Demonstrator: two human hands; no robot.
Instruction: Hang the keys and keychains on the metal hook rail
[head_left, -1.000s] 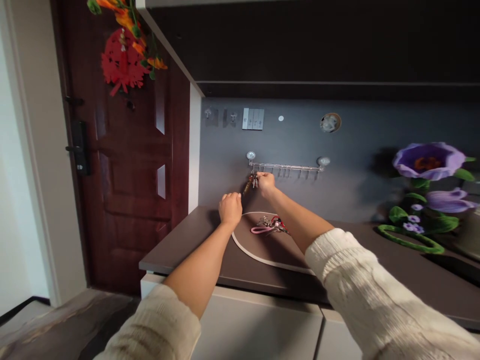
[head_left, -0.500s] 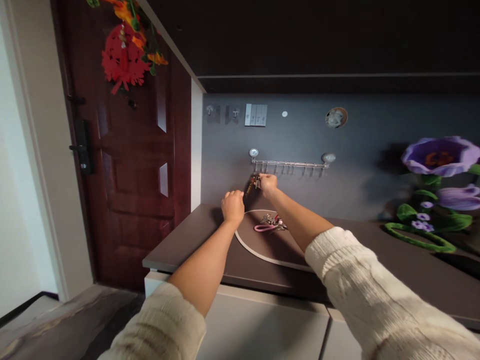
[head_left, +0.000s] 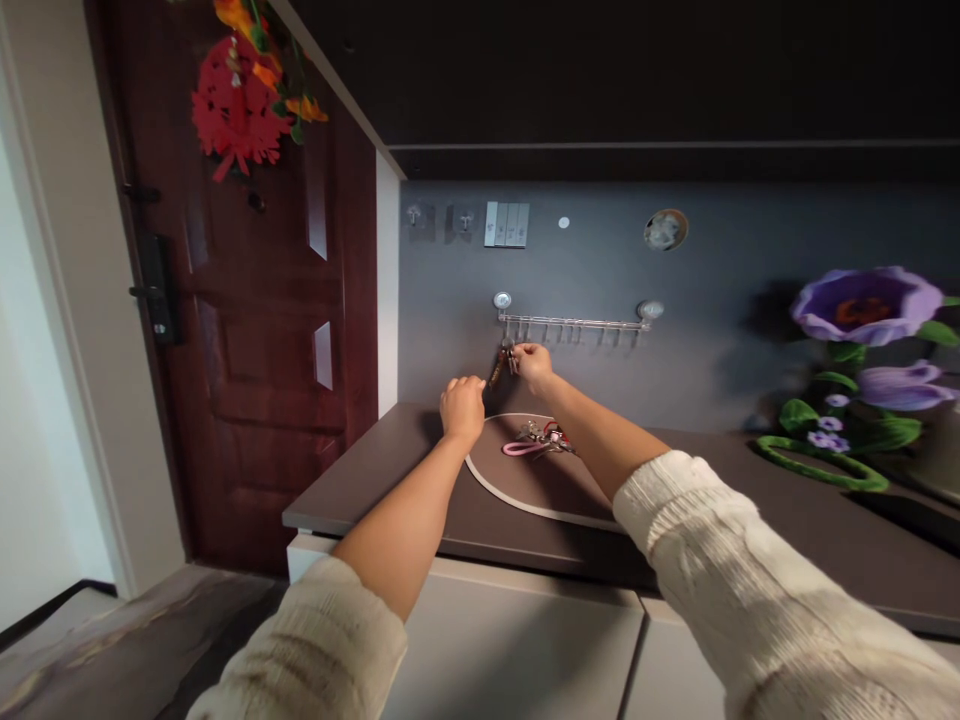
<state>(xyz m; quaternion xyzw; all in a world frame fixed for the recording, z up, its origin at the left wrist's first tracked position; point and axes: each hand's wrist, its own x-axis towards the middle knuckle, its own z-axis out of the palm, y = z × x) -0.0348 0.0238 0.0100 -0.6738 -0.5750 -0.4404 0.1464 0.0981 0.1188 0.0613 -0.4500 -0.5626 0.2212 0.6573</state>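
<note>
My right hand [head_left: 533, 365] reaches up to the wall and pinches a small bunch of keys [head_left: 504, 360] that hangs at the left end of a metal hook rail [head_left: 574, 322]. My left hand [head_left: 462, 406] hovers just left of and below the keys with its fingers curled in; what it holds, if anything, is hidden. A second key bunch with a pink strap [head_left: 534, 441] lies on a round brown mat [head_left: 525, 490] on the cabinet top, under my right forearm.
The dark cabinet top [head_left: 360, 490] runs right to a large purple fabric flower [head_left: 862, 310] with green stems. A dark red door [head_left: 247, 330] with a red ornament stands to the left. Wall switches [head_left: 506, 224] sit above the rail.
The view has shifted slightly. My right hand stays at the hanging keys, a touch higher by the rail. My left hand has barely moved.
</note>
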